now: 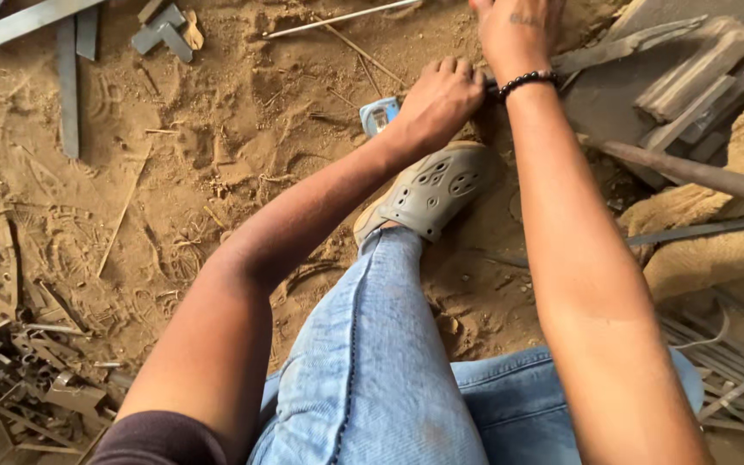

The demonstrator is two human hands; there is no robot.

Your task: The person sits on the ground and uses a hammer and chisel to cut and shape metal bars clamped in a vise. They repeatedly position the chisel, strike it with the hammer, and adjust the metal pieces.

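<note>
My left hand (439, 102) is curled into a fist on the sandy ground, just past my foot in a grey-green clog (434, 189). A small blue and white tape measure (378, 114) sticks out from under it. My right hand (517, 33), with a black bead bracelet (527, 82) at the wrist, reaches to the top edge and rests by a flat grey metal bar (617, 50). The frame cuts off its fingers. Both hands lie close together, almost touching.
Flat steel strips (67, 86) and short angle pieces (162, 34) lie at top left, with a thin rod (337, 17) at top centre. Scrap metal (27, 383) is piled at lower left. A thick steel rod (691, 174), burlap sacking (716, 254) and thin rods (734, 370) are on the right.
</note>
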